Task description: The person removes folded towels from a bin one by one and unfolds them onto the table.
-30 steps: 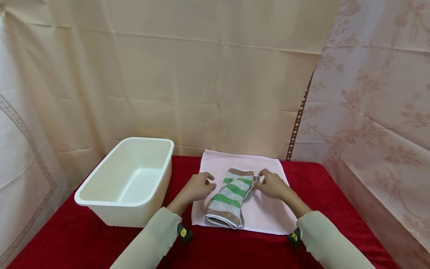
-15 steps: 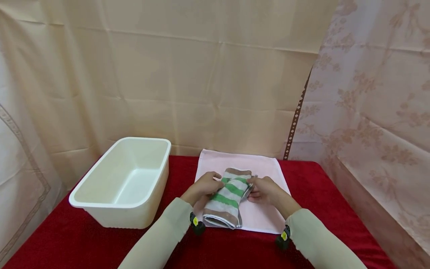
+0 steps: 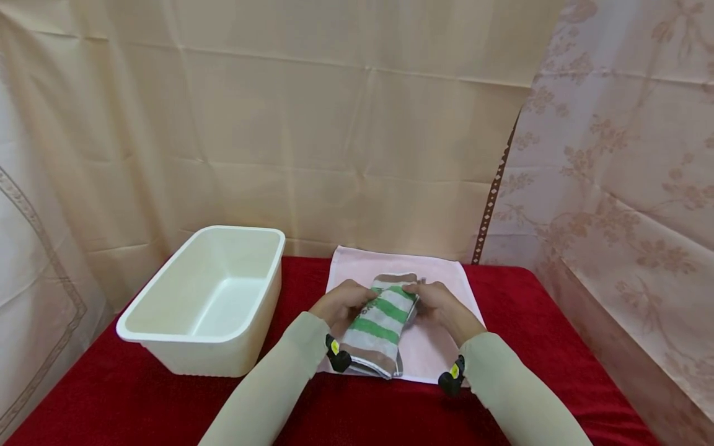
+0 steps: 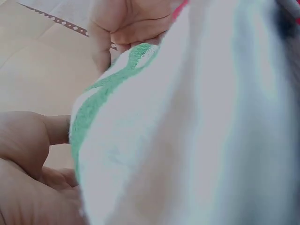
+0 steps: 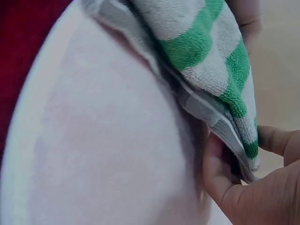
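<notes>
A folded towel with green, white and brown stripes (image 3: 385, 319) lies slantwise over a flat pink cloth (image 3: 429, 356). My left hand (image 3: 343, 300) holds its left side, the thumb on top. From the opposite side my right hand (image 3: 443, 306) grips it, thumb above and fingers tucked beneath, as the right wrist view shows the right hand (image 5: 262, 192) at the towel's grey underside edge (image 5: 206, 110). Close to the left wrist camera, the striped towel (image 4: 126, 131) is blurred and fills much of the view. The fingers of both hands are partly hidden under the towel.
A deep cream plastic tub (image 3: 240, 322) stands to the left on the red tablecloth (image 3: 385, 415), with no contents visible. A beige curtain (image 3: 334, 124) hangs behind the table, and a floral curtain (image 3: 630, 186) on the right.
Both hands have moved inward from beside the striped towel and taken hold of its two sides. The towel's far part appears slightly raised. The tub and pink cloth stay put.
</notes>
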Demonstrator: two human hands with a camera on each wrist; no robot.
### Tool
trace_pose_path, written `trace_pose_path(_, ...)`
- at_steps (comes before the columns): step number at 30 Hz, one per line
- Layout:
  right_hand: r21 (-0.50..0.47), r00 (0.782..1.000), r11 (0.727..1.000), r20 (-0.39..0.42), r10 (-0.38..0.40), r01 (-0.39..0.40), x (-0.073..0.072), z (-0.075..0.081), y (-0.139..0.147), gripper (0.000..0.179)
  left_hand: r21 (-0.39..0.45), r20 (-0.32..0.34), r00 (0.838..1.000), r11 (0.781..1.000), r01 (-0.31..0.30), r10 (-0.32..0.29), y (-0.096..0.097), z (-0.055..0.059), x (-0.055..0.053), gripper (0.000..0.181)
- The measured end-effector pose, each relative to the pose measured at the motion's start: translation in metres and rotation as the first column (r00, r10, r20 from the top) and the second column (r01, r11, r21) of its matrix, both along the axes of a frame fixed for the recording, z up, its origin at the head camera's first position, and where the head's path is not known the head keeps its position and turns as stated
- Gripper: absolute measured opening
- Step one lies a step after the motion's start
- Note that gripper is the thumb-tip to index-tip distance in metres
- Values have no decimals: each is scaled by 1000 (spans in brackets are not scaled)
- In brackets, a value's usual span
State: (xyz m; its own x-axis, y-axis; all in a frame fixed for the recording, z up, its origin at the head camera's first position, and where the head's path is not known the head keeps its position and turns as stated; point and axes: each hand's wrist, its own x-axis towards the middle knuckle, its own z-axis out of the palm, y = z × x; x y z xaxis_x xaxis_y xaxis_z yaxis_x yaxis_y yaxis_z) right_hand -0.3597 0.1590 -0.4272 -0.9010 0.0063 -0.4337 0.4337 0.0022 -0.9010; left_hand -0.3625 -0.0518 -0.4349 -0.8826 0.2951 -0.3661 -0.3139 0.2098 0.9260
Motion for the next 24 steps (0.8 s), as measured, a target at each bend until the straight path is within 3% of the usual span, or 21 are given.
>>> trace_pose_path(3, 31, 999, 1000, -35, 2, -1, -4, 4, -3, 46, 45, 46, 999, 999, -12, 10, 0, 2, -3, 21)
trace_pose_path(5, 38, 998, 999, -54, 18, -16, -4, 9, -3, 43, 61, 39, 999, 998, -33, 31, -1, 5, -3, 21)
trace_pose_path(11, 49, 992, 998, -118, 52, -47, -2, 23, 1, 35, 72, -88, 989, 991, -109, 116, -6, 14, -4, 22)
trace_pose_path(18, 58, 969, 996, -231, 83, -72, 0, 39, 8, 30, 203, -136, 985, 976, -80, 109, -4, 24, -3, 24)
trace_pose_path(24, 51, 951, 996, -299, 79, -67, 2, 48, 13, 37, 197, -256, 960, 978, -63, 114, -1, 29, -4, 25)
